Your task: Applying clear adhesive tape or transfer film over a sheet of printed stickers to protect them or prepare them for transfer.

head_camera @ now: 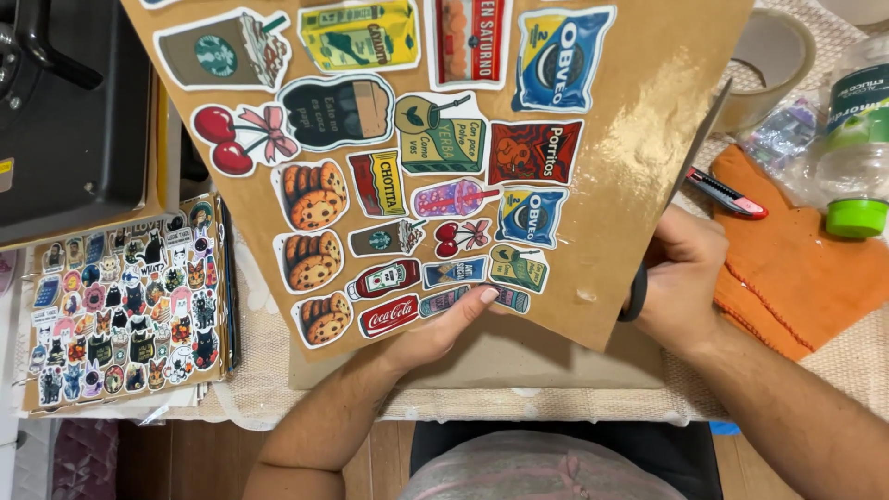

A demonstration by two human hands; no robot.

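Sticker sheet (611,139) pinched in left hand (444,324); right hand (681,278), grip clenched around scissors (681,181).

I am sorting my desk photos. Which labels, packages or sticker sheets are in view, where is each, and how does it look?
Brown sticker sheet: centre, held by left hand; glossy, with colourful food and drink stickers.
Second sticker sheet: left, flat; small cat and cartoon stickers.
Plastic bottle: right edge, on its side; clear, green cap, dark green label.
Scissors: in right hand, at the brown sheet's right edge.

Two sticker sheets (611,120), one scissors (690,157)
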